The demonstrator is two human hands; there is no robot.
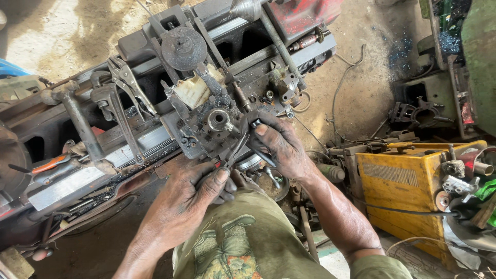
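Your olive printed shirt point(243, 248) fills the bottom edge. Your left hand point(188, 199) has its fingers curled around thin metal calipers point(233, 151) at the lathe carriage. Your right hand point(281, 144) pinches a small dark knob point(255, 123) beside the round tool post point(218, 120). On the lathe bed point(103, 170): one pipe wrench point(118, 116), one locking pliers point(129, 85), one handwheel point(184, 48). A yellow welding machine point(408, 183) stands to your right on the dirt floor point(361, 77).
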